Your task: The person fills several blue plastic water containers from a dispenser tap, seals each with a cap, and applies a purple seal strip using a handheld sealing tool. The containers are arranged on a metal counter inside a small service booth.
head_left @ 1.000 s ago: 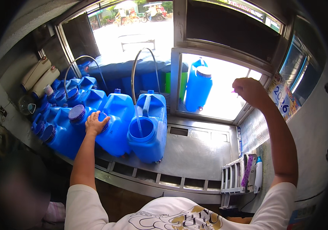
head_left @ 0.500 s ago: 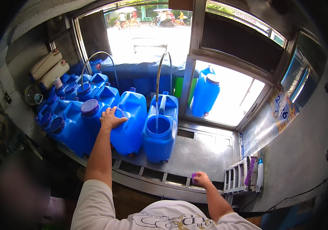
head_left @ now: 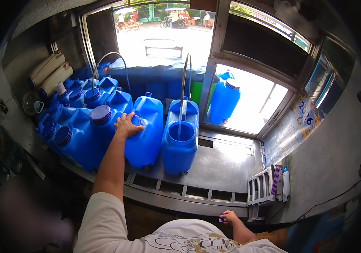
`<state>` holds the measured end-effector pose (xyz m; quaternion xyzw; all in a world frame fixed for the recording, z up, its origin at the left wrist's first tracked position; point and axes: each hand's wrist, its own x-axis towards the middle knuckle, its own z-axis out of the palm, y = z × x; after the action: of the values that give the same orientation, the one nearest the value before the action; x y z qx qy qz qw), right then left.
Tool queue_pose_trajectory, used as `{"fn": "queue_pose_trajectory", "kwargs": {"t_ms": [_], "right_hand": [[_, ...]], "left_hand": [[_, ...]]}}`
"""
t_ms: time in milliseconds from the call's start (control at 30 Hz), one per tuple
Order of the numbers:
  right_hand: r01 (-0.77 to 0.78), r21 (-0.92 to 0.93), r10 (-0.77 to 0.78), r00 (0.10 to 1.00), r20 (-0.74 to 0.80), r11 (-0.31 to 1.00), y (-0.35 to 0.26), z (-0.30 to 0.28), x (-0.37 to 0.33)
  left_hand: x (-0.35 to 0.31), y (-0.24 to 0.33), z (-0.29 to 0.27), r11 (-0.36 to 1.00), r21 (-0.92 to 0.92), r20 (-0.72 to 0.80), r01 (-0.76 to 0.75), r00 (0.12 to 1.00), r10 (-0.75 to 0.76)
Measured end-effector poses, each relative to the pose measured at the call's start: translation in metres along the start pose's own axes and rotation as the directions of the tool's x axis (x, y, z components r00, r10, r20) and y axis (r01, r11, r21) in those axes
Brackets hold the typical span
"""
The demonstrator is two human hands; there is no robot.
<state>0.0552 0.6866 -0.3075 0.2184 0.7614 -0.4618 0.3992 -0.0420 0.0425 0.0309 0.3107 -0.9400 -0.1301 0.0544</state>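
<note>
My left hand (head_left: 127, 126) reaches out over a blue water jug (head_left: 148, 130), its fingers curved round the round mouth at the jug's upper front. Whether a cap sits under the fingers I cannot tell. Right of it stands another blue jug (head_left: 176, 160) with a wide open mouth, and a curved metal filling tube (head_left: 185, 80) points down into it, with a clear stream below the tip. My right hand (head_left: 231, 217), low near the counter's front edge, is closed on a small purple piece (head_left: 222, 217), too small to name.
Several more blue jugs, some with purple caps (head_left: 100, 113), crowd the left of the metal counter (head_left: 222, 168). A second curved tube (head_left: 112, 54) enters one behind. A white rack (head_left: 259, 189) with purple strips stands right, beside a wall. One jug (head_left: 224, 99) stands beyond the window frame.
My right hand has drawn down and back from the counter with the purple piece. My left hand stays on the jug's mouth. The view has shifted slightly.
</note>
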Motion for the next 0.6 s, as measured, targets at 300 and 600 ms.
{"fn": "queue_pose_trajectory", "kwargs": {"t_ms": [300, 600], "right_hand": [[0.224, -0.294, -0.203, 0.974, 0.100, 0.929, -0.048, 0.033, 0.015], [0.187, -0.753, -0.233, 0.971, 0.047, 0.630, -0.052, -0.014, 0.033]], "left_hand": [[0.001, -0.003, -0.005, 0.999, 0.008, 0.039, -0.034, 0.999, 0.034], [0.006, 0.005, -0.002, 0.998, 0.011, 0.035, 0.055, 0.998, -0.056]]}}
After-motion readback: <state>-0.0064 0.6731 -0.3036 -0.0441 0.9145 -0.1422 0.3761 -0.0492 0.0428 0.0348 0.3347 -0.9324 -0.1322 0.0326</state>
